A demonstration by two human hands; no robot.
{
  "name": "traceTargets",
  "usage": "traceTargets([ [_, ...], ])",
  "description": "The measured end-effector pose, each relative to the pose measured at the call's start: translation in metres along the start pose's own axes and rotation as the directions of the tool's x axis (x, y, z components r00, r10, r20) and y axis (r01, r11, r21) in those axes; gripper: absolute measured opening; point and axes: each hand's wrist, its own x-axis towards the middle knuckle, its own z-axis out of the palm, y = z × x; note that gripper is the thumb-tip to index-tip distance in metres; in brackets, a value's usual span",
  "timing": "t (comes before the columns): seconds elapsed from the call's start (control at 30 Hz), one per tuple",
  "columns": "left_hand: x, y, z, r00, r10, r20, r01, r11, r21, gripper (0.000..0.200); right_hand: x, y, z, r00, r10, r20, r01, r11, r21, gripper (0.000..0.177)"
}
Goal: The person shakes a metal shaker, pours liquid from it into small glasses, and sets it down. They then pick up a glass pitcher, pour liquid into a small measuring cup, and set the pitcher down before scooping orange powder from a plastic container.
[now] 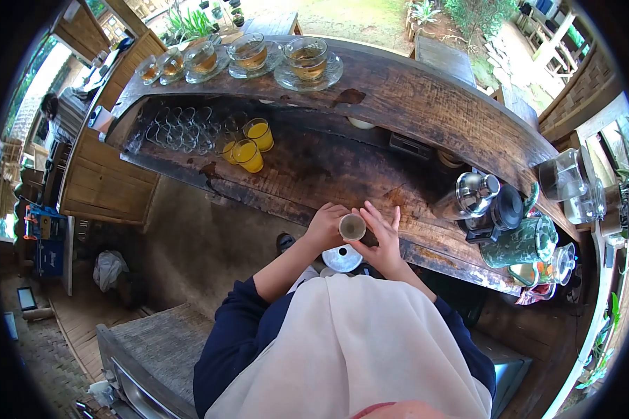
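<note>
Clasping a small cup between left hand and right hand, probably for steadiness, with the desk just past the grip and glasses of orange drink farther leftward, likely clear of spills.

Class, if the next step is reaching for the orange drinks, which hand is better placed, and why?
Probably the left hand: it is nearer the orange drinks, while the right hand sits across the small cup from them.
</note>
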Motion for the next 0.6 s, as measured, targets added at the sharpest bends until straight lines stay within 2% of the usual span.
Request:
traceTargets([
  [0.17, 0.001, 0.001, 0.0, 1.0, -0.005, -0.002, 0.005, 1.0, -0.002, 0.028, 0.001, -0.003, -0.002, 1.0, 0.026, -0.003, -0.026, 0.999, 0.04, 0.056],
  [0.6, -0.001, -0.002, 0.001, 1.0, 0.002, 0.001, -0.002, 1.0, -0.006, 0.025, -0.003, -0.009, 0.006, 0.996, 0.087, -0.021, -0.084, 0.991, 0.104, 0.052],
])
